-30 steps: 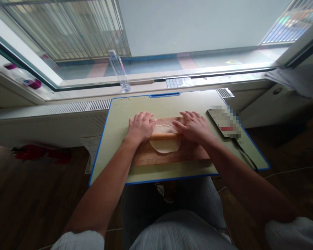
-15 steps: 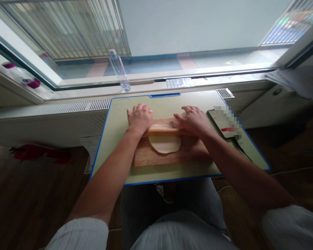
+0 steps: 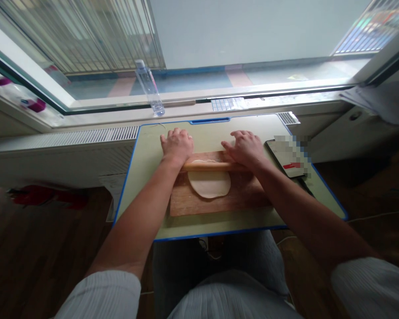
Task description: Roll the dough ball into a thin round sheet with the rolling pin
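Observation:
A wooden rolling pin lies crosswise over a thin, pale round of dough. My left hand holds the pin's left end under the palm, its fingers bent forward past it. Over the right end, my right hand bears down in the same way, fingers curved and thumb pointing inward. Both pin ends are hidden by the hands. Beneath the dough is a reddish wooden board. Most of the dough shows on the near side of the pin, with a narrow strip beyond it.
The board rests on a small pale table with a blue edge. A tablet-like device with a cable lies at its right. A clear bottle stands on the windowsill beyond, above a radiator. Red objects lie on the floor at left.
The view has shifted slightly. Both hands stay on the rolling pin, which has moved very little over the dough; slightly more dough shows on its near side.

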Demonstrator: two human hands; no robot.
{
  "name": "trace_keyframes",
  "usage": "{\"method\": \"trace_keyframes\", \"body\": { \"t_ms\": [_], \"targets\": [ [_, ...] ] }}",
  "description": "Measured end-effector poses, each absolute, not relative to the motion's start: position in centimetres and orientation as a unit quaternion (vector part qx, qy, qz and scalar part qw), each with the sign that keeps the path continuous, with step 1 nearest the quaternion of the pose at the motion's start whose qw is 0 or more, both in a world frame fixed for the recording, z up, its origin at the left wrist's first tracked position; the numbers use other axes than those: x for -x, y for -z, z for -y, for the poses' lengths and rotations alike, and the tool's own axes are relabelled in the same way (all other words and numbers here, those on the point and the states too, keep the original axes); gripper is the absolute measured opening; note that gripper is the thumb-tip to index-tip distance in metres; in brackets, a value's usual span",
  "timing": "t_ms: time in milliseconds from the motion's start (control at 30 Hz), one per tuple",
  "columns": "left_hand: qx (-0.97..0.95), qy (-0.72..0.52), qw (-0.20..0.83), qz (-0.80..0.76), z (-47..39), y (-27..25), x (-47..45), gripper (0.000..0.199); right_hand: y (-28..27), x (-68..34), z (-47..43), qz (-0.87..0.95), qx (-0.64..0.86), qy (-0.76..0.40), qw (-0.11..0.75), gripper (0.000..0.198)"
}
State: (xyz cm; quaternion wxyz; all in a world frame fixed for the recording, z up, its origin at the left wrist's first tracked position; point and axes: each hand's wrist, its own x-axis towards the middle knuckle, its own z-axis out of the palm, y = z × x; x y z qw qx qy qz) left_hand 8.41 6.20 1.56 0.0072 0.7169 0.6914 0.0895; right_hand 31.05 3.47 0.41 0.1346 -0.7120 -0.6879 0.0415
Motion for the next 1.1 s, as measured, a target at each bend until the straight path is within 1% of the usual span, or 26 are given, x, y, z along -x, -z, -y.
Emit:
{"method": "trace_keyframes", "body": {
  "t_ms": [233, 633, 867, 1100],
  "targets": [
    [-0.709, -0.085, 0.01, -0.7, -7.9, -1.0, -8.5, 0.048, -0.3, -31.2, -4.7, 0.682, 0.718, -0.053, 0.13, 0.057],
    [-0.706, -0.07, 0.007, -0.705, -9.7, -0.9, -8.7, 0.054, 0.0, -31.4, -6.7, 0.674, 0.729, -0.066, 0.105, 0.06],
    [-0.699, -0.068, 0.017, -0.711, -10.3, -0.9, -8.7, 0.054, 0.0, -31.5, -7.4, 0.672, 0.731, -0.063, 0.095, 0.06],
    [-0.701, -0.098, 0.021, -0.706, -10.2, -0.8, -8.7, 0.051, 0.2, -31.5, -7.4, 0.677, 0.725, -0.05, 0.115, 0.058]
  ]
}}
